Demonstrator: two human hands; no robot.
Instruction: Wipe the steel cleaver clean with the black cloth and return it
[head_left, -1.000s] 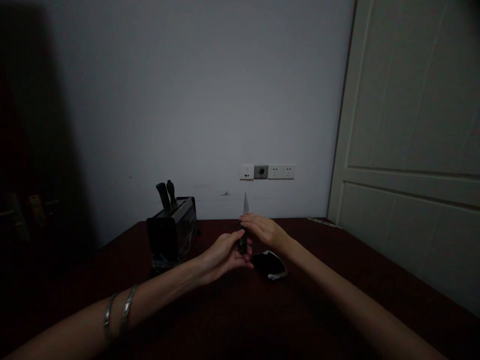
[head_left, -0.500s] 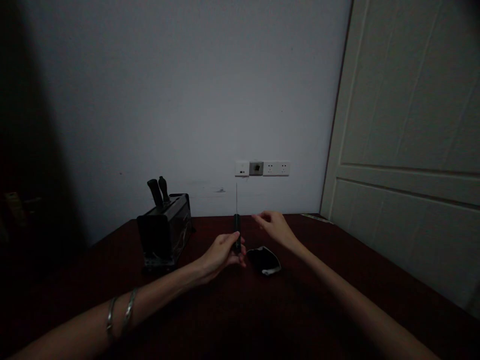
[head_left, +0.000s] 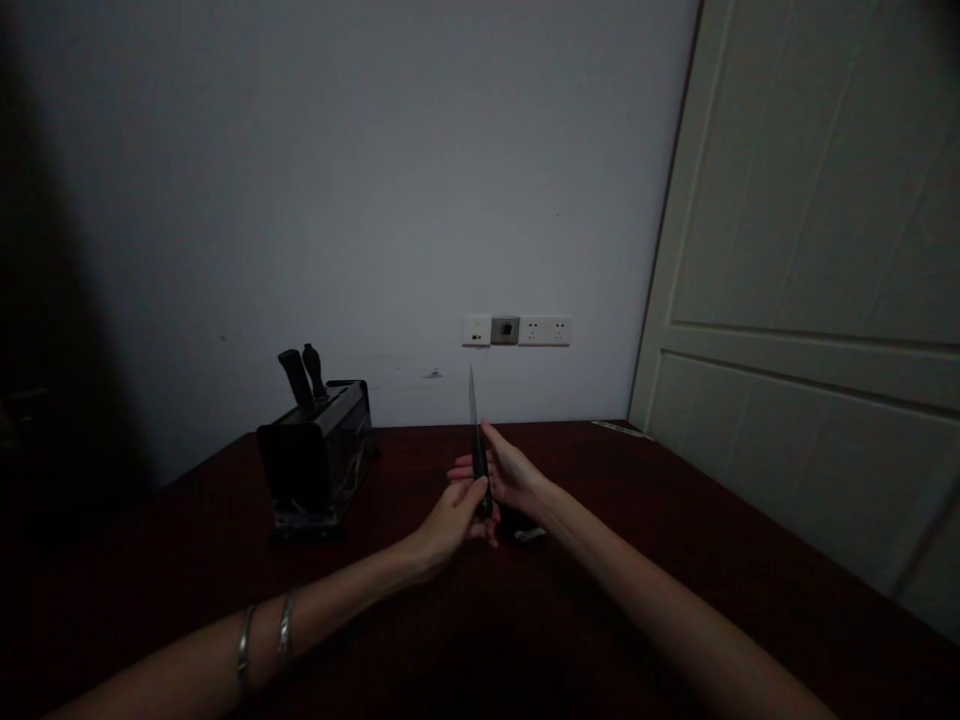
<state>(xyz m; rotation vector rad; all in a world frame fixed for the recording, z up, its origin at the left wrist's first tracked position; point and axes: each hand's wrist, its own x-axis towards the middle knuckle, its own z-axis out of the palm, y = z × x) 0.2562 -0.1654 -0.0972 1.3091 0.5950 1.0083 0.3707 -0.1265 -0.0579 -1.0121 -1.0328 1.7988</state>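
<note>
My left hand [head_left: 454, 515] is closed around the lower part of a knife's black handle [head_left: 481, 470]. The thin blade [head_left: 473, 400] points upward, seen nearly edge-on. Against the upper handle is my right hand [head_left: 511, 475], its fingers stretched out behind the knife and its thumb raised beside the base of the blade. Whether the right palm touches the handle is hard to tell. Below the right wrist lies a dark, flat item with a whitish edge [head_left: 529, 534], mostly hidden by the hand and wrist.
On the left of the dark red table [head_left: 420, 640] stands a black knife block [head_left: 315, 455] with two black handles [head_left: 301, 375] sticking up. A thin strip [head_left: 621, 430] lies at the far right edge. Behind are a wall with sockets [head_left: 544, 331] and a pale panelled door [head_left: 795, 300].
My right hand has come left and its fingers have opened out behind the knife's handle. The knife has tilted slightly, still in my left hand. The view has shifted a little right.
</note>
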